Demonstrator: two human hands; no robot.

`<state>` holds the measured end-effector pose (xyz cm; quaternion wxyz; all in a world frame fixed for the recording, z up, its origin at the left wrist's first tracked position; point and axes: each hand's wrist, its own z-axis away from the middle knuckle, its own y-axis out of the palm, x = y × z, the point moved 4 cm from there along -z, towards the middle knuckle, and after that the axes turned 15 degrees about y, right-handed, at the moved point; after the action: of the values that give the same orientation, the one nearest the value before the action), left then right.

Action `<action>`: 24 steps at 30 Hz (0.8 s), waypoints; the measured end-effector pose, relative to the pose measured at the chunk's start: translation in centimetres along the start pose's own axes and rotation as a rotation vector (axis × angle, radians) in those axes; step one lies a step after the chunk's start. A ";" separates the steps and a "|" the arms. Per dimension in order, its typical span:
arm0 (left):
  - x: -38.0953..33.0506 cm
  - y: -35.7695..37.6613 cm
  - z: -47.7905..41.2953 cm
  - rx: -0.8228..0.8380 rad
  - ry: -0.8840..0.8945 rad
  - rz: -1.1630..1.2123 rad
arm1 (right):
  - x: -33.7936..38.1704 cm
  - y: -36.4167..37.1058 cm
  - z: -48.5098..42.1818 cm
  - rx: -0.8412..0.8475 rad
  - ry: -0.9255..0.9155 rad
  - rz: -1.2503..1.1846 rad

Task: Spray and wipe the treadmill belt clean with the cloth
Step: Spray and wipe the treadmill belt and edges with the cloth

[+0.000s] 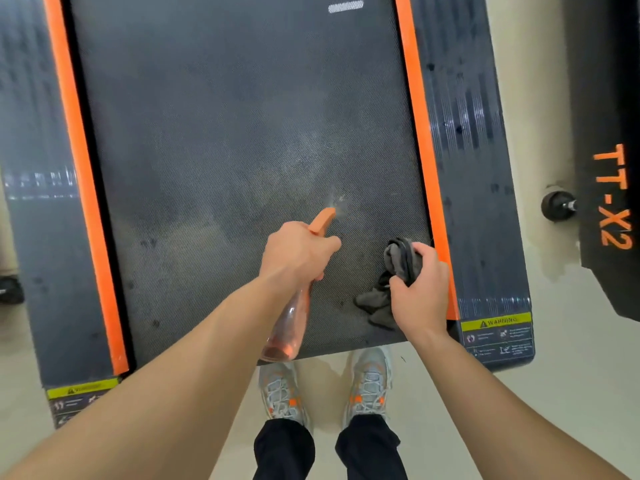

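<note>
The dark textured treadmill belt (225, 133) fills the upper view, dusty and mottled in its middle. My left hand (294, 251) grips a clear spray bottle (289, 327) with an orange nozzle head, pointed forward at the belt. A small puff of mist hangs just beyond the nozzle. My right hand (420, 292) holds a crumpled dark grey cloth (398, 261) above the belt's near right corner, close to the orange strip.
Orange strips (420, 140) and dark side rails (474, 168) flank the belt, with yellow warning labels (495, 322) at the near ends. A second black machine marked TT-X2 (613, 195) stands at right. My shoes (369, 382) stand on pale floor behind the belt's end.
</note>
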<state>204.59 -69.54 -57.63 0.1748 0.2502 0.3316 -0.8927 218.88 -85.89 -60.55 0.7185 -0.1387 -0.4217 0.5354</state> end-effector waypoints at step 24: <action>1.0 -4.2 -3.8 -0.103 0.120 0.279 | 5.5 6.7 -6.0 -0.097 -1.249 0.742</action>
<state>202.98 -64.08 -58.55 0.2896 0.3373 0.3486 -0.8251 219.43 -76.91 -66.04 0.1080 0.0273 -0.7017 0.7037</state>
